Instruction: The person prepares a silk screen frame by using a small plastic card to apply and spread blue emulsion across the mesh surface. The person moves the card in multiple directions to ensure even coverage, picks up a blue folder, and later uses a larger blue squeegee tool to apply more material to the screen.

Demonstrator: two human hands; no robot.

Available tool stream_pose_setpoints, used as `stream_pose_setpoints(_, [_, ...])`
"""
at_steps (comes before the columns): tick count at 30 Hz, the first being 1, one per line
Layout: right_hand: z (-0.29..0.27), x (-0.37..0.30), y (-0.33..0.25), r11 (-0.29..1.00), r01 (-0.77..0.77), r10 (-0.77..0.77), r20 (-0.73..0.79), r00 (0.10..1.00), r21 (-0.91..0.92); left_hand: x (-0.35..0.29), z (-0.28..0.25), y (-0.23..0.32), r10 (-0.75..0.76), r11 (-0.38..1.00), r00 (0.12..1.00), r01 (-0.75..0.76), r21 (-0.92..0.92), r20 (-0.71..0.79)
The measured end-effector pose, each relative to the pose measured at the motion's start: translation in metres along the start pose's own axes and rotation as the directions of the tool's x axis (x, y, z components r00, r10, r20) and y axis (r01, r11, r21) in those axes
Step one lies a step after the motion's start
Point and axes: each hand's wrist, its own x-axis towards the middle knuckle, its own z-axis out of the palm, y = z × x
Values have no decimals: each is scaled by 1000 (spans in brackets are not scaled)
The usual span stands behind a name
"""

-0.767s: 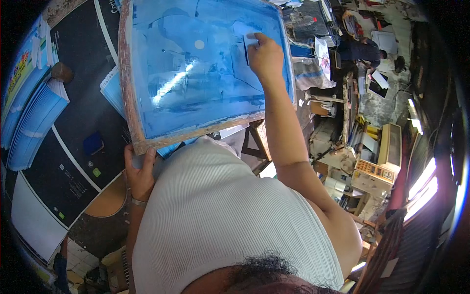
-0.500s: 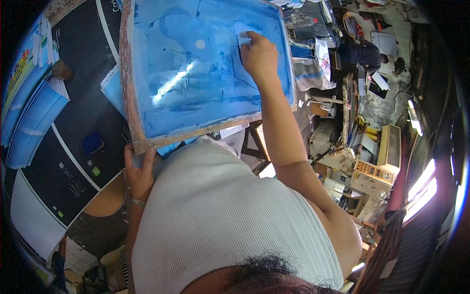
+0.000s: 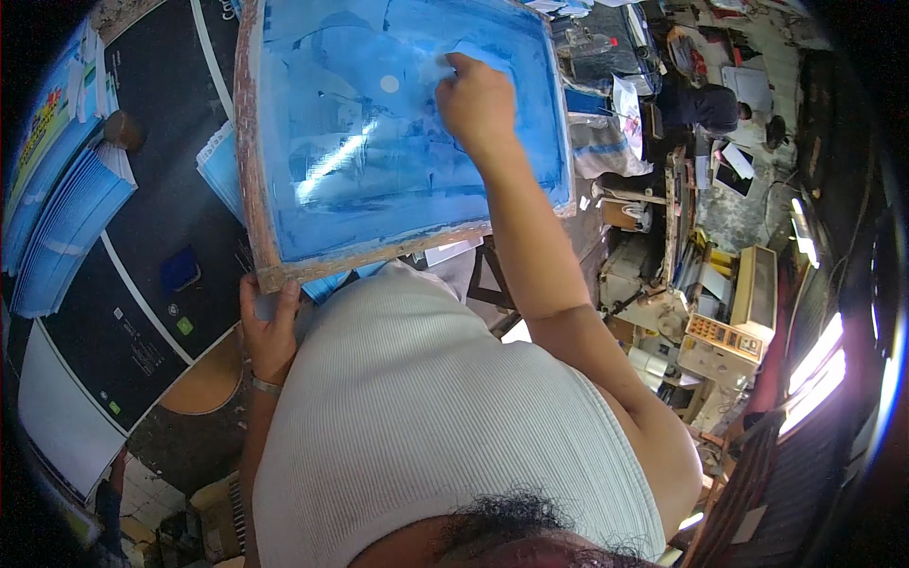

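Along the far left, a fanned stack of blue leaflets (image 3: 71,232) lies on a black surface (image 3: 175,71) crossed by white lines. A brown lump (image 3: 123,131) sits against the stack's upper right side. Right of these, a small dark blue block (image 3: 180,270) rests on the black, and more leaflets (image 3: 220,175) reach out from the frame's left edge.

The left hand (image 3: 271,331), with a band (image 3: 266,386) at its wrist, pinches the near left corner of a worn wooden frame (image 3: 248,133), thumb on one side and forefinger on the other. The frame lies in front of the person's white top (image 3: 445,398), slightly askew, and holds a blue screen (image 3: 379,204). A bright streak of light slants across the screen's left half; a pale round spot (image 3: 389,84) shows above it.

The right hand (image 3: 478,104) is over the screen's upper right part, fingers curled in, thumb toward the left; whether it grips anything I cannot tell, as the hand's back covers the place.

Beyond the frame, a clear bottle (image 3: 594,44) lies near its upper right corner. Farther right are a co-worker in dark clothes (image 3: 699,108) and a cream machine (image 3: 756,293) with a panel of buttons.
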Motion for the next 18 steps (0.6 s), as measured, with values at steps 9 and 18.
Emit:
stream_pose_setpoints(9, [-8, 2, -13, 995, -42, 39, 34, 999, 92, 2, 0, -2, 46, 999, 999, -46, -12, 27])
stream_pose_setpoints(18, [-2, 2, -22, 989, 49, -48, -9, 999, 140, 4, -2, -2, 40, 999, 997, -38, -31, 66])
